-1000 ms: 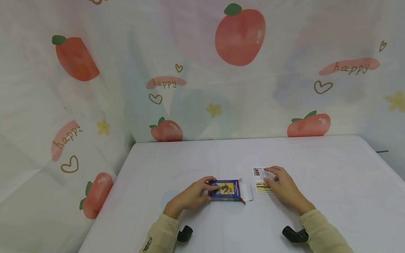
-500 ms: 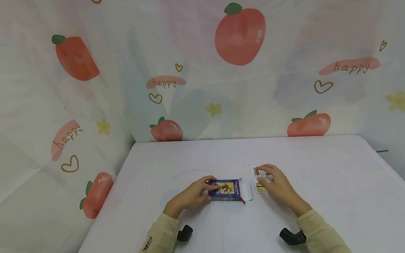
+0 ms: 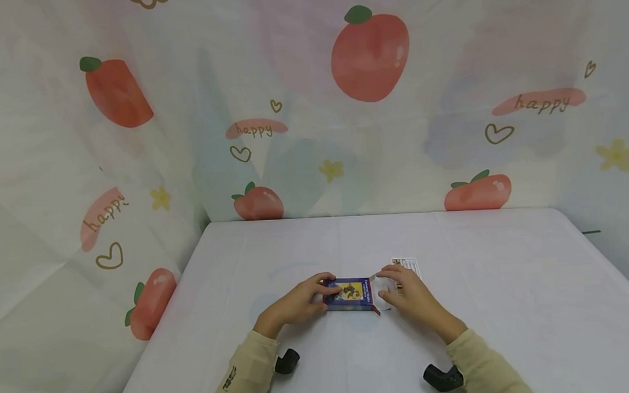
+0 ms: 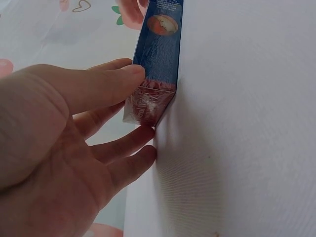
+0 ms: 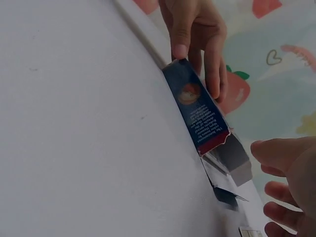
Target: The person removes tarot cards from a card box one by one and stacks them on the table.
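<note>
A: Pos. of box [image 3: 349, 293]? Notes pls.

B: Flat on tabletop [image 3: 483, 260], approx. centre; flap [image 3: 381, 292] sticks out at its R end; printed card [image 3: 407, 264] lies just beyond, partly hidden; one or a stack, can't tell.

A: Step in hand, your reading?

B: Prob. work at the flap end; my guess, obs. only partial; contents of box can't be seen.

A: Technique, then?

B: Brace the closed end w/ L hand, light pressure, so thin board doesn't buckle; w/ R hand, take the flap near its base, thumb one side, index the other; move it slowly along its crease; edge looks ragged in R wrist view, so a sharp tug could tear it; mind the card too, a low sweep might nudge it.

A: Hand pose?

B: L hand [image 3: 299, 301] grips the box at its closed end, thumb & fingertips on it, wrist low; R hand [image 3: 414, 294] comes in from R side, palm facing the box, thumb & index spread, digits loosely bent, nothing grasped; R wrist view shows thumb tip just short of the flap; contact by the other fingers, can't tell.
</note>
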### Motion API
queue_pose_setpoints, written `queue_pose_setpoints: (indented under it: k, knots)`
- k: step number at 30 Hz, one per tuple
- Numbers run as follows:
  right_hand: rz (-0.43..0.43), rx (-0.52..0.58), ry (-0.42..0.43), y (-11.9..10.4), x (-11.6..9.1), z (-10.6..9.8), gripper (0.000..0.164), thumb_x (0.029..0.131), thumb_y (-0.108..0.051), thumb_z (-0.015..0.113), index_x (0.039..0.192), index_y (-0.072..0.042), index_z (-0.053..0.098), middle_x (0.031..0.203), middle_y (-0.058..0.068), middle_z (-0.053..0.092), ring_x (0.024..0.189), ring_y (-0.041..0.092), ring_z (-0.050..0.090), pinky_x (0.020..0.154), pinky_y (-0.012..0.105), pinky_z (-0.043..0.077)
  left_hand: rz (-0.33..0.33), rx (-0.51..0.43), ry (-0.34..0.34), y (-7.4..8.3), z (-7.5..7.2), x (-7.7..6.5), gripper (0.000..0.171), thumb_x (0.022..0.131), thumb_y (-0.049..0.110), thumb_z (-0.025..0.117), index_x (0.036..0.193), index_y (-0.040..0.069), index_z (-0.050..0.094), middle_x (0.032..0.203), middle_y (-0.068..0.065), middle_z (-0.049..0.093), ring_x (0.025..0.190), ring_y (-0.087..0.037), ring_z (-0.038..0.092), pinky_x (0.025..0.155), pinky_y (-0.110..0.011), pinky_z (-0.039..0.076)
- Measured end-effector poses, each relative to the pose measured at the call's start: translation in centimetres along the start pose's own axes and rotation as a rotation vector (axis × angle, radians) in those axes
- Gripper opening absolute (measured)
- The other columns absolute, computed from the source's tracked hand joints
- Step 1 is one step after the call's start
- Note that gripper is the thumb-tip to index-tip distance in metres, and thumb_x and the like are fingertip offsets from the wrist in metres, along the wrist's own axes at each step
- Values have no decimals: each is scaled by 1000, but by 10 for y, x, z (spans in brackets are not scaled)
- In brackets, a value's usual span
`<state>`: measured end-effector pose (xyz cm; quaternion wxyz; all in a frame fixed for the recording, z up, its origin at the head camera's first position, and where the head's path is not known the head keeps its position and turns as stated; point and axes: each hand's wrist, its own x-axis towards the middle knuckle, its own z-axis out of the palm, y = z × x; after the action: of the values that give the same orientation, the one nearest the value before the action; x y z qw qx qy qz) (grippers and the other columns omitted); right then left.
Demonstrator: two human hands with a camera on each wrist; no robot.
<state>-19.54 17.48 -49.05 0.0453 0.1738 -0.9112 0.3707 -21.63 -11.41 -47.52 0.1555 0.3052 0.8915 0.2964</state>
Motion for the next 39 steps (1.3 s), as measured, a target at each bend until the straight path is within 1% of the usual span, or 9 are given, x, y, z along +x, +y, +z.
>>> queue_pose_setpoints:
  k: [3,7,10,12,17,23,30,34,39]
  knots:
    - [-28,-13,-6,-3,-2,4,31,89,-11,74,118,0,71,129,20,64,125,45,58,103,61,47,2,2,-1,0,0,0,48,96,5,65,143,16,58,158,-5,41,151,-29,36,121,-50,35]
    - [-78,-59,23,-4,-3,9,25,84,-3,76,109,-1,74,122,17,68,117,41,63,98,57,51,1,-2,2,-1,0,1,48,97,6,65,143,16,58,159,-6,40,151,-29,35,121,-50,35]
    - [-124,-123,25,-3,-5,13,25,82,-2,77,107,-1,76,122,16,69,115,40,64,98,57,51,-17,-14,-5,-1,2,0,48,97,6,65,143,18,58,159,-4,40,152,-29,34,122,-50,34]
    - [-142,-140,12,-3,-6,14,29,81,-2,77,110,1,76,124,16,70,116,40,64,98,57,51,-26,-16,-8,-1,3,-1,48,97,6,66,142,18,59,158,-3,41,152,-29,34,122,-50,34]
    - [-121,-104,-33,-7,-6,19,34,81,0,74,115,4,74,129,16,69,121,40,63,101,57,50,-28,-14,-7,1,2,-2,48,96,6,66,142,19,59,158,-2,41,151,-29,35,121,-49,35]
    - [-68,-53,-72,-10,-4,19,34,84,1,73,117,6,72,133,16,67,127,41,60,105,56,48,-22,-15,0,1,1,0,48,97,5,66,142,18,59,158,-4,40,151,-29,35,121,-49,35]
    - [-64,-69,-57,-9,-4,20,37,83,3,71,120,7,70,135,16,65,128,41,59,105,55,48,-26,-17,4,2,0,1,47,97,6,66,142,17,59,159,-4,40,152,-29,34,122,-49,34]
    - [-45,-35,-48,-10,-5,21,37,84,0,74,120,8,69,136,18,64,128,43,58,107,57,46,-26,-19,5,2,0,1,47,97,6,65,142,17,58,159,-4,39,152,-29,34,122,-49,34]
    - [-11,7,-68,-10,-6,23,38,84,1,74,121,9,68,137,21,62,131,45,55,110,58,43,-31,-21,5,1,1,1,48,96,6,66,142,18,59,159,-3,40,152,-29,34,121,-49,35]
